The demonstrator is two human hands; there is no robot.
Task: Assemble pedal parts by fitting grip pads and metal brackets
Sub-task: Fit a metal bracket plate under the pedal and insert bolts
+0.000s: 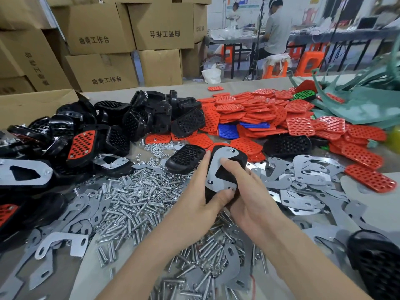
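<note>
Both hands meet over the middle of the counter (194, 89), sharing one black pedal body (240, 158) held off the surface, underside up.

- Metal bracket (213, 169): lies flat on that underside; its cut-out shows black plastic.
- Left hand (199, 191): wraps the pedal body's left side. Thumb pressed on the bracket's lower end, fingers running up the edge.
- Right hand (253, 191): curled round the right side. One fingertip bears on the bracket near its upper arm.

Counter contents:
- Second black pedal (185, 158), grid face up, just left of the held part.
- Screws and nuts (134, 204) heaped under and left of the hands, running to the near edge.
- Loose brackets (307, 169) spread toward the right edge; more lie near the left corner of the near edge.
- Red grip pads (259, 113) piled along the far edge to the right, with a blue pad (228, 131) among them.
- Black pedal bodies (134, 118) heaped at far left; one carries a red pad (81, 145).

Cardboard boxes (101, 29) are stacked beyond the far-left corner.
</note>
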